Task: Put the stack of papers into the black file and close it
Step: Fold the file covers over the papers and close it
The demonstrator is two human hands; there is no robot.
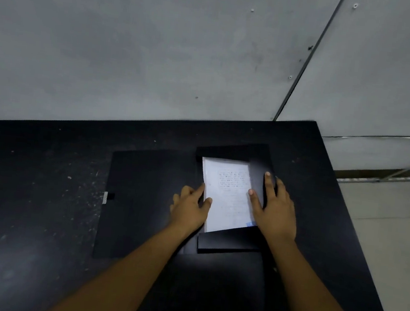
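Note:
The black file (pixel 143 199) lies open on the black table, its cover spread flat to the left. A white stack of papers (pixel 227 195) with printed text rests in the file's right half. Black inner flaps fold over the stack's far, right and near edges. My left hand (pixel 189 209) rests at the stack's left edge, thumb on the paper. My right hand (pixel 275 208) lies flat on the right flap, fingers spread, pressing it down over the papers.
The black table (pixel 28 212) is scuffed with white specks and runs to a far edge against a grey wall (pixel 159 49). Its right edge drops to a pale floor (pixel 378 249). A small silver clasp (pixel 105 197) sits on the cover's left edge.

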